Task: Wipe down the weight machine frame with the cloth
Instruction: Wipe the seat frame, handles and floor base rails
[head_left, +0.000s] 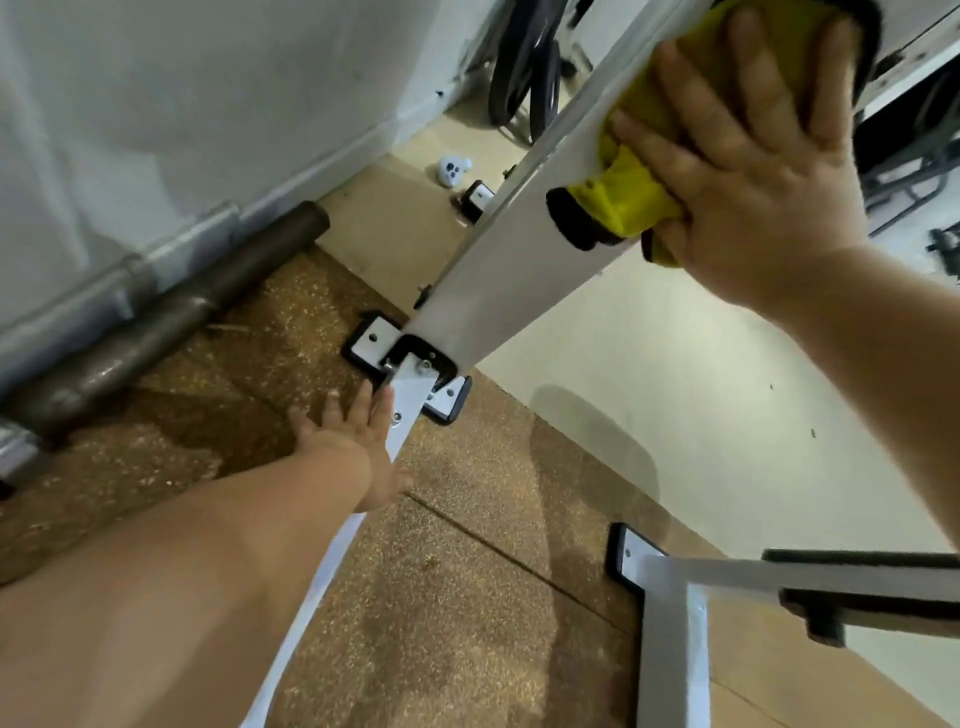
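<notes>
As right hand (748, 171) presses cloth (631, 202), smooth frame (498, 291)

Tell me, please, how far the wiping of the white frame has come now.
Done: nothing shows which parts are already wiped. In hand: the right hand presses the yellow cloth flat on the sloping white post, high up. Left, probably: the post below the cloth down to its base plate, the low bar by the left hand, and the white beam at lower right.
</notes>
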